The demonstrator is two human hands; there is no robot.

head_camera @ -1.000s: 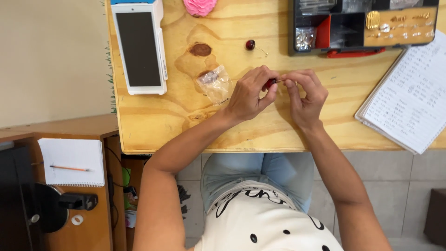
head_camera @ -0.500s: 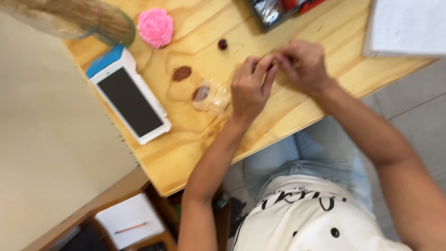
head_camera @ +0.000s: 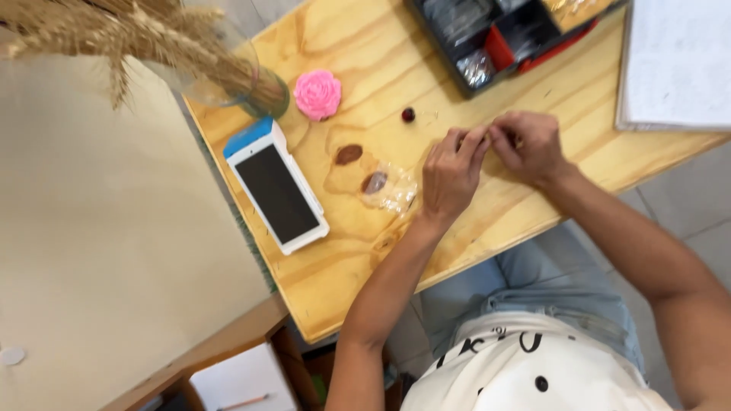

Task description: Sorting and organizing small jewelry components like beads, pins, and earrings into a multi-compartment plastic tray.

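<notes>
Left hand [head_camera: 451, 173] and right hand [head_camera: 529, 144] fingertips pinched together, contents hidden. On grainy pine table [head_camera: 365, 266]. Crinkled clear bag [head_camera: 388, 190] just beside left; round dark bead [head_camera: 409, 115] near.

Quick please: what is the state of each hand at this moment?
Left hand: fingers pinched together against the right hand; what it holds cannot be told.
Right hand: fingers curled shut, pinching too; the thing is hidden.

**Pale Wooden Table, Well Loaded**

The table [head_camera: 472, 228] carries a white handheld terminal [head_camera: 276, 185] at centre left, a pink rose [head_camera: 317, 93], a glass vase [head_camera: 236, 84], a dark bead [head_camera: 409, 115], a small clear bag [head_camera: 388, 190], a compartment tray [head_camera: 502, 38] and paper sheets [head_camera: 678, 61] upper right.
</notes>
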